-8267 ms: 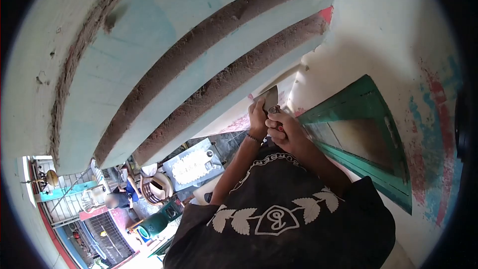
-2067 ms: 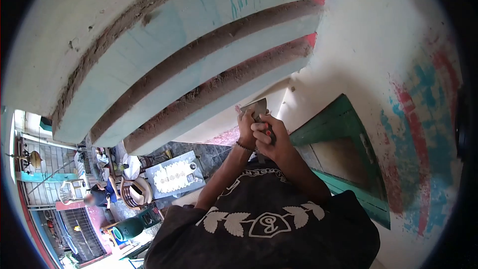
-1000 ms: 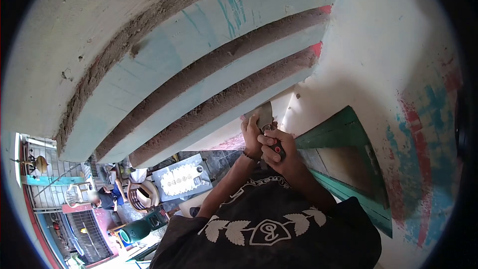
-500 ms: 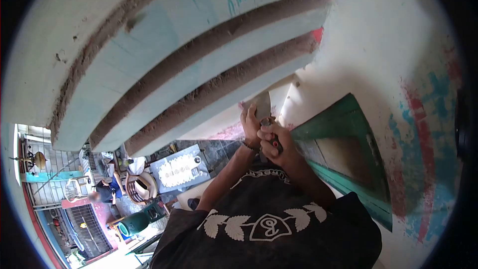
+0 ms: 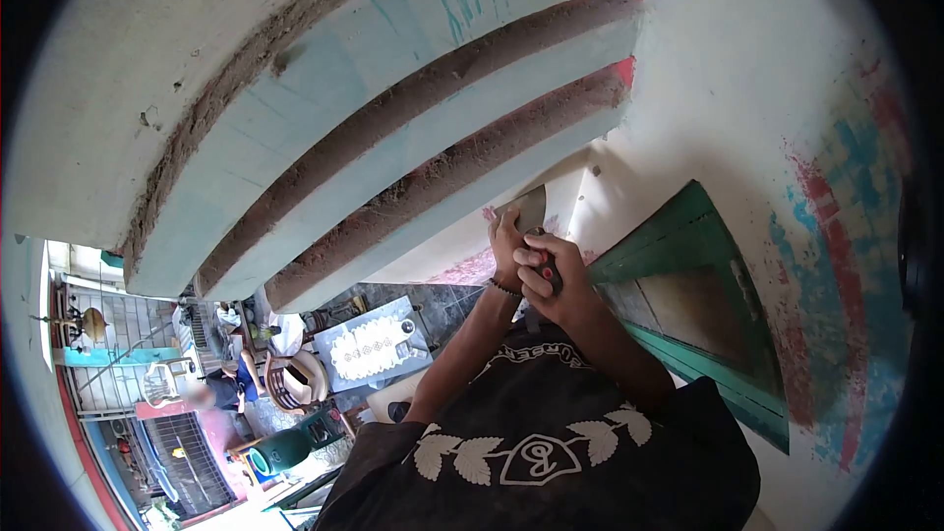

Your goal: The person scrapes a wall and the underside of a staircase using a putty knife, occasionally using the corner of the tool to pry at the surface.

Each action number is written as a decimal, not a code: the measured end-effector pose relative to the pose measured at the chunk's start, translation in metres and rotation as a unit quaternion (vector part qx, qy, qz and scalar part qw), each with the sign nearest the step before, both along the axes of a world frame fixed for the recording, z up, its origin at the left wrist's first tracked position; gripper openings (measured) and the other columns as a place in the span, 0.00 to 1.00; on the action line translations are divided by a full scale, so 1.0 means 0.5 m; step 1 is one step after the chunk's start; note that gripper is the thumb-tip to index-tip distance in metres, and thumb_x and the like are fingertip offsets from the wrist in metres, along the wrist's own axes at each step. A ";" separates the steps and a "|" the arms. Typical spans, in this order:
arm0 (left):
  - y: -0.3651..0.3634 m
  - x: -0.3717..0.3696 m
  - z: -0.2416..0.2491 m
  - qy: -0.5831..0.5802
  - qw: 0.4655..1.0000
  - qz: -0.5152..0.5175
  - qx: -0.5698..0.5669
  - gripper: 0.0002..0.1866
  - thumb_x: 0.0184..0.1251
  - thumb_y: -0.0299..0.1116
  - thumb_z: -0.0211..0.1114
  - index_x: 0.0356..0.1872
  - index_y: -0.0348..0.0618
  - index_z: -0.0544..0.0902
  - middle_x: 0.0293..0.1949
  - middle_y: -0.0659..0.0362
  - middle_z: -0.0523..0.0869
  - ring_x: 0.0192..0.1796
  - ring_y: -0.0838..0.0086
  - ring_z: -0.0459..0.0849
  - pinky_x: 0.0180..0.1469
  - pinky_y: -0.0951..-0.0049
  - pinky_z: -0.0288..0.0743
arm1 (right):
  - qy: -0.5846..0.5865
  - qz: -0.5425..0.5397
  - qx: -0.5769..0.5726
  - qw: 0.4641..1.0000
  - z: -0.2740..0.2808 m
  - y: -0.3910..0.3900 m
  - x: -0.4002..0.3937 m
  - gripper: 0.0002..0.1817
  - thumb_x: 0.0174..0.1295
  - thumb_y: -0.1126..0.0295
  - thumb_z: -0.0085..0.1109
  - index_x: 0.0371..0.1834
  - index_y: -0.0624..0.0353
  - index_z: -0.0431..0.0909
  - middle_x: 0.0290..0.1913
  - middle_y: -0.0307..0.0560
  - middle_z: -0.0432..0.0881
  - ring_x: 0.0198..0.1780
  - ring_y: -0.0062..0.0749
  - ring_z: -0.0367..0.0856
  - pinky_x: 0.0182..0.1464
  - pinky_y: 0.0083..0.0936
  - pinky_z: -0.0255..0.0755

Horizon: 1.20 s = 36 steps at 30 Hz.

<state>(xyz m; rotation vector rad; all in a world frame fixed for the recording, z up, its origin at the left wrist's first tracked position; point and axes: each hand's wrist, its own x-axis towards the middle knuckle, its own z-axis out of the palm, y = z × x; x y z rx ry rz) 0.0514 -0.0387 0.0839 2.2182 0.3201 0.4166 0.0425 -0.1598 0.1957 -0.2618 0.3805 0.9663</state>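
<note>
My right hand (image 5: 553, 278) is wrapped round the red-and-black handle (image 5: 542, 262) of a scraper. The scraper's wide, dull metal blade (image 5: 532, 206) lies at the pale wall (image 5: 472, 254) just under the lowest stepped ledge. My left hand (image 5: 505, 244), with a dark bracelet at the wrist, grips the scraper near the blade, its fingers up on the metal. Part of the blade is hidden behind those fingers. Patchy pink paint shows on the wall beside the hands.
Dusty stepped ledges (image 5: 423, 172) overhang on the left. A green-framed panel (image 5: 678, 236) stands close to the right arm. Far below are a table (image 5: 334, 374), a chair (image 5: 313, 380), a green barrel (image 5: 280, 452) and another person (image 5: 228, 388).
The view has shifted slightly, moving the room below rightward. Both hands and the scraper appear a little further right, and the blade is tilted more. Both hands keep their hold.
</note>
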 end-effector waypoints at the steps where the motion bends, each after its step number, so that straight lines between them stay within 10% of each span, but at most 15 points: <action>1: 0.009 0.006 -0.028 0.020 0.999 -0.004 -0.035 0.23 0.52 0.36 0.64 0.50 0.36 0.78 0.40 0.45 0.84 0.46 0.49 0.79 0.52 0.55 0.71 | -0.001 -0.001 -0.004 1.000 -0.016 0.007 0.011 0.09 0.65 0.68 0.49 0.26 0.50 0.64 0.19 0.36 0.69 0.06 0.26 0.60 0.07 0.23 0.51; 4: 0.019 0.027 -0.083 -0.041 0.996 -0.014 -0.078 0.20 0.52 0.36 0.65 0.46 0.36 0.79 0.31 0.48 0.84 0.35 0.53 0.82 0.39 0.58 0.75 | -0.016 0.009 -0.040 0.999 -0.015 0.014 0.026 0.10 0.66 0.67 0.48 0.25 0.50 0.64 0.20 0.35 0.69 0.07 0.24 0.60 0.07 0.22 0.49; 15: 0.044 0.015 -0.143 0.097 0.977 -0.035 -0.185 0.21 0.50 0.35 0.67 0.47 0.38 0.80 0.37 0.47 0.85 0.42 0.49 0.81 0.47 0.53 0.74 | 0.027 -0.026 -0.068 0.997 -0.083 0.044 0.010 0.06 0.65 0.71 0.48 0.30 0.51 0.64 0.20 0.38 0.69 0.07 0.27 0.63 0.08 0.24 0.53; 17: 0.019 0.000 -0.059 -0.019 0.999 -0.030 0.008 0.21 0.49 0.34 0.67 0.47 0.39 0.80 0.38 0.47 0.85 0.41 0.49 0.81 0.46 0.54 0.74 | 0.005 -0.016 -0.039 0.999 -0.027 0.020 0.017 0.09 0.65 0.69 0.49 0.26 0.50 0.63 0.20 0.36 0.69 0.07 0.26 0.62 0.08 0.22 0.51; 23: 0.025 0.021 -0.145 0.096 0.994 0.001 -0.052 0.21 0.49 0.36 0.69 0.45 0.38 0.80 0.35 0.48 0.86 0.40 0.54 0.83 0.45 0.57 0.76 | 0.026 -0.016 -0.040 0.999 -0.073 0.027 0.015 0.09 0.65 0.69 0.48 0.26 0.51 0.63 0.21 0.36 0.69 0.07 0.23 0.61 0.09 0.21 0.51; 29: -0.003 0.000 -0.071 -0.119 0.988 0.018 0.096 0.20 0.52 0.37 0.67 0.46 0.38 0.79 0.36 0.48 0.86 0.43 0.53 0.82 0.49 0.55 0.74 | 0.013 -0.012 0.011 1.000 -0.040 0.006 0.020 0.08 0.65 0.68 0.48 0.28 0.51 0.64 0.21 0.34 0.68 0.08 0.22 0.60 0.10 0.21 0.51; 32: 0.014 0.013 -0.103 0.057 0.997 0.009 0.056 0.17 0.57 0.38 0.62 0.44 0.38 0.78 0.33 0.49 0.86 0.38 0.53 0.84 0.44 0.58 0.77 | 0.025 -0.016 -0.035 0.999 -0.054 0.014 0.019 0.08 0.65 0.68 0.47 0.28 0.52 0.64 0.20 0.34 0.68 0.08 0.23 0.60 0.10 0.22 0.51; 36: 0.012 0.018 -0.094 -0.014 0.996 0.008 -0.090 0.15 0.62 0.39 0.56 0.42 0.37 0.79 0.28 0.50 0.86 0.31 0.56 0.85 0.36 0.63 0.78 | 0.024 0.005 -0.001 1.000 0.004 -0.007 0.025 0.09 0.65 0.67 0.49 0.27 0.51 0.64 0.20 0.33 0.68 0.08 0.23 0.60 0.10 0.21 0.51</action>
